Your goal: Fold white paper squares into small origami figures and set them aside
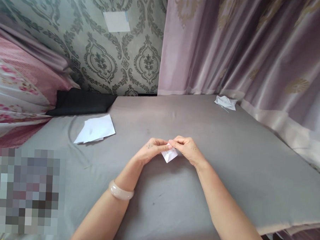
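Note:
A small folded piece of white paper (pixel 169 155) is between my two hands, a little above the grey cloth surface (pixel 188 206). My left hand (pixel 155 147) pinches its upper left part between thumb and fingers. From the other side, my right hand (pixel 185 147) grips the upper right part, the thumbs close together at the top. The paper's lower corner points toward me, with a crease running down it. Its upper edge is hidden behind my fingers. A pale bangle (pixel 121 191) circles my left wrist.
Several white sheets (pixel 100 129) lie at the left, in front of a folded black cloth (pixel 82 101). Folded white paper pieces (pixel 225 102) sit at the far right corner. Purple curtains (pixel 218 44) hang along the right side; patterned wallpaper (pixel 101 61) covers the wall behind.

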A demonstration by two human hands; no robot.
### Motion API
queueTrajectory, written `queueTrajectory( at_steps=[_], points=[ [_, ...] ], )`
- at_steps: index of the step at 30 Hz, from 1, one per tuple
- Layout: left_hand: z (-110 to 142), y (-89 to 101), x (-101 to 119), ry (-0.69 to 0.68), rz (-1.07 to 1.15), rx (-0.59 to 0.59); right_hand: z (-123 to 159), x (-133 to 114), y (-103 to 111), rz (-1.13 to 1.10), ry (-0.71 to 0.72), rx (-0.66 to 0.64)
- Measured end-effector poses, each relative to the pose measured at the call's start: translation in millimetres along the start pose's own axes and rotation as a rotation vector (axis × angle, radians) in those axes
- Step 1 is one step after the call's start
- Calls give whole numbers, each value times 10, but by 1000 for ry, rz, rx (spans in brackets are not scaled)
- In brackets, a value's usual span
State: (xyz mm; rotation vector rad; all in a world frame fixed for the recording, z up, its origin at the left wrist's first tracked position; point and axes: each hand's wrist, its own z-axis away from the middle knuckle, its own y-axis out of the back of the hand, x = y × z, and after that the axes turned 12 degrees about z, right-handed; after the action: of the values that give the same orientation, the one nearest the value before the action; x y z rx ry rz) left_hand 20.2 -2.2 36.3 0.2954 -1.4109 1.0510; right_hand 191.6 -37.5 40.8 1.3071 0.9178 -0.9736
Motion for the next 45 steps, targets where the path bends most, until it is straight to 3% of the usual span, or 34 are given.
queueTrajectory(
  at_steps=[4,7,10,21,28,35,45],
  points=[
    [-52,45,-16,-68,114,172,-25,27,-9,-139,-135,92],
    [-74,59,-12,-115,177,240,-17,26,-26,-150,-121,-2],
    [-80,49,-17,-108,168,244,2,17,-51,-144,-92,-68],
    [-76,41,-26,-70,122,274,-29,104,-62,-114,-137,-46],
    [-87,16,-47,-50,107,307,4,81,-90,-194,-263,-189],
    [-110,58,-72,20,146,283,-70,168,-55,-295,-361,-84],
    [-116,59,-64,25,172,363,-50,135,-57,-378,-378,-187]
  ],
)
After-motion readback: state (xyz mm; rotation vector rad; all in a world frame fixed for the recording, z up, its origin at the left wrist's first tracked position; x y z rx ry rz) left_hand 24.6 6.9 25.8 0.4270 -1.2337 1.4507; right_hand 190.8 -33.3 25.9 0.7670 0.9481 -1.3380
